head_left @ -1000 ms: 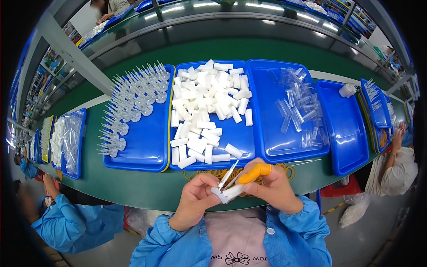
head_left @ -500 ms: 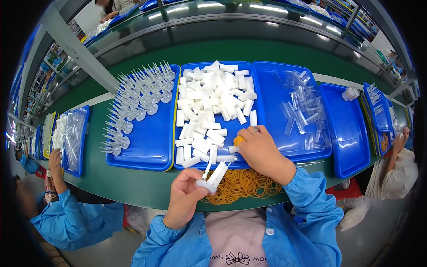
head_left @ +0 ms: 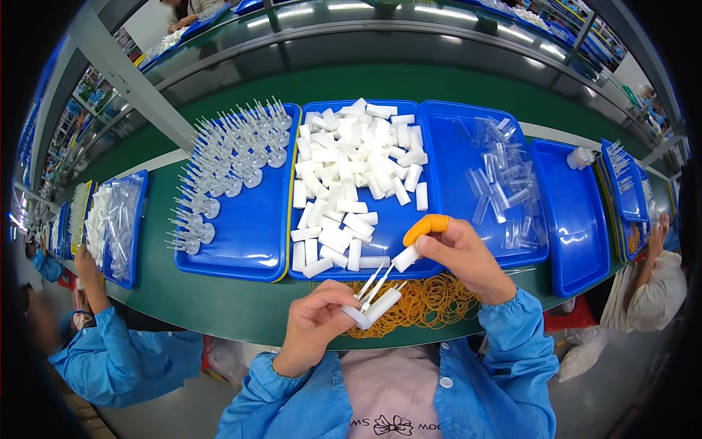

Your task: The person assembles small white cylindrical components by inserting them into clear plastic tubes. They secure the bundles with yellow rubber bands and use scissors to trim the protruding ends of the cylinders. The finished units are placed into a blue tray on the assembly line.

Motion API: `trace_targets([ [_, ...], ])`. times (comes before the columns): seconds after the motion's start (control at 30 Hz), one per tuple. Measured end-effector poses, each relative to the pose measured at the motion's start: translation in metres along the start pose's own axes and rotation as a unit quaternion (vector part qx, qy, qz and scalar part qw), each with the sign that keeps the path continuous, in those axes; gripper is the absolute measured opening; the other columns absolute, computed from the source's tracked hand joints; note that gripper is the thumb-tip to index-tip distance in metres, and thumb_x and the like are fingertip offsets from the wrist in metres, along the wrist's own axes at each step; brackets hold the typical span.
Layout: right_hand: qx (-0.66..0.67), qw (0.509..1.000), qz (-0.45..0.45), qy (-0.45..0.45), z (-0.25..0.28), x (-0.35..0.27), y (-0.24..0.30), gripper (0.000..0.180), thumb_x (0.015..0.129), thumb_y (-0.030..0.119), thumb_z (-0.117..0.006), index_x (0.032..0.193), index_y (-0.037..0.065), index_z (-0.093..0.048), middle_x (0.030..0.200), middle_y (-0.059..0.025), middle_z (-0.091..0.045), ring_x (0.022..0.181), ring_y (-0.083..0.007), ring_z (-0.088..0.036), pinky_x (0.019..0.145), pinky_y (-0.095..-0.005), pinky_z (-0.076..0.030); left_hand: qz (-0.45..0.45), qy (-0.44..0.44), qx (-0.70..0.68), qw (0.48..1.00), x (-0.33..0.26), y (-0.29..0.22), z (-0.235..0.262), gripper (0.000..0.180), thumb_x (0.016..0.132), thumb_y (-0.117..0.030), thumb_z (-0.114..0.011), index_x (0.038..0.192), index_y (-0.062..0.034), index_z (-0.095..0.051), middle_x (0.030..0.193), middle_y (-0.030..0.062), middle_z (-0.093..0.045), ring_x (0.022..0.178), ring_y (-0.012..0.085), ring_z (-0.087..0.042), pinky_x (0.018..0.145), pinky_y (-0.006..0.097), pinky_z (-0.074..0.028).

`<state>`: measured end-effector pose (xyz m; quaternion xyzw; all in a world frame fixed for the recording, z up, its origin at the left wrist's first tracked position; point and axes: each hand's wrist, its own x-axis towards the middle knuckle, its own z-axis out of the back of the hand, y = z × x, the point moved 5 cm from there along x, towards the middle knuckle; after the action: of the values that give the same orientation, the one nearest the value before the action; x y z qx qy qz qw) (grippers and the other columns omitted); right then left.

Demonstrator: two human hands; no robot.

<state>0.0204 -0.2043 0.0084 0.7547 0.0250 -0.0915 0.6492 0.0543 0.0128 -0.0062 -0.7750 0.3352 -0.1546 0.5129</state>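
My left hand (head_left: pixel 316 322) pinches a translucent round base with thin prongs (head_left: pixel 357 317) between thumb and fingers. One prong of it carries a white foam-like sleeve (head_left: pixel 384 304), while others stand bare, pointing up and right. My right hand (head_left: pixel 472 260), with an orange finger cot (head_left: pixel 425 228) on one finger, grips a short white cylinder (head_left: pixel 406 258) just above the prong tips. Behind the hands, the middle blue tray (head_left: pixel 430 241) holds a heap of similar white pieces (head_left: pixel 358 146). Loose yellow rubber bands (head_left: pixel 431 307) lie below the right hand on the table.
More pronged bases (head_left: pixel 234 150) stand in the left blue tray (head_left: pixel 241 245). Clear plastic tubes (head_left: pixel 504 183) lie in the blue tray to the right. A narrower blue tray (head_left: pixel 574 256) holds a small clear part. Co-workers' arms (head_left: pixel 102 344) are at both sides, and a metal post (head_left: pixel 131 80) rises at left.
My right hand has lifted a white cylinder out of the middle tray and brought it near the prongs. My left hand has shifted slightly right and tilted the base.
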Motion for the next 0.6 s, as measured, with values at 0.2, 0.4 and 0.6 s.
trace_targets([
  [0.2,0.028,1.000,-0.014,-0.003,-0.002,0.001,0.000,0.018,0.087,0.017,-0.061,0.097,0.002,-0.062,0.090,-0.0005,-0.061,0.086,-0.0076,-0.055,0.079,-0.0224,-0.044,0.009,0.016,0.001,1.000,0.001,-0.004,-0.003,0.016,0.078,-0.003,-0.068,0.092,0.0006,-0.062,0.097,0.0097,-0.053,0.089,0.0163,-0.053,0.079,0.028,-0.044],
  [0.4,0.040,0.998,-0.029,0.049,-0.008,-0.002,-0.005,0.016,0.084,0.014,-0.065,0.093,0.001,-0.062,0.088,-0.0019,-0.062,0.085,-0.0080,-0.055,0.078,-0.0224,-0.043,-0.009,0.063,0.027,0.998,0.003,0.000,-0.001,0.021,0.082,0.004,-0.062,0.102,0.0030,-0.060,0.103,0.0106,-0.054,0.092,0.0177,-0.058,0.079,0.029,-0.051],
  [0.6,0.018,0.997,-0.047,0.063,-0.040,-0.017,-0.012,0.017,0.083,0.016,-0.067,0.091,0.001,-0.064,0.086,-0.0035,-0.063,0.081,-0.0103,-0.057,0.074,-0.0251,-0.046,-0.110,-0.015,0.114,0.987,0.001,-0.002,0.001,0.025,0.078,0.006,-0.065,0.102,0.0041,-0.061,0.102,0.0120,-0.056,0.093,0.0180,-0.058,0.080,0.029,-0.050],
])
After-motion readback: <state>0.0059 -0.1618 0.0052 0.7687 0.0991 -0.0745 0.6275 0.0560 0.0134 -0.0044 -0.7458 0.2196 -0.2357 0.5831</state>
